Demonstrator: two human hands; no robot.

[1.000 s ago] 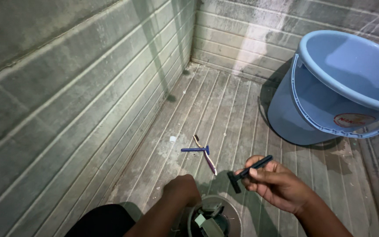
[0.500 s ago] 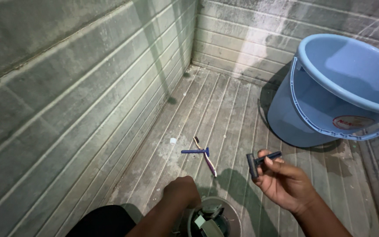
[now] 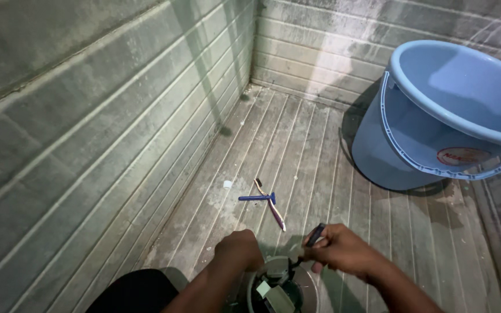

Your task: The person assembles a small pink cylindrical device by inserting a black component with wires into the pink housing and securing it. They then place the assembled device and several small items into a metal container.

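**Two hands over a small container in a tiled corner**

Grey ribbed tiles covered the floor [image 3: 314,168] and ran up both walls, meeting in a corner well beyond the hands; the surface looked dusty, with pale streaks on the far wall [image 3: 378,40] and a harsh light falling from the head camera's side onto the left wall [image 3: 88,133].

Head view: the left hand [image 3: 240,250] was closed into a fist at the rim of a small round container [image 3: 282,284] at the bottom edge of the frame; what it gripped, if anything, could not be told. The right hand [image 3: 343,250], just to the other side of that container, was clenched around the handle of a dark razor [image 3: 313,236], whose lower end dipped toward the container's opening. Inside the container lay pale, boxy bits, too dim to name.

Just beyond the left hand, on the floor, a blue razor [image 3: 257,198] lay across a pink-and-white toothbrush [image 3: 271,206], the two touching. A small white scrap [image 3: 227,184] sat near them, toward the left wall. Well beyond the right hand stood a large light-blue bucket [image 3: 436,127] with a handle hanging down its side, casting a shadow on the tiles.
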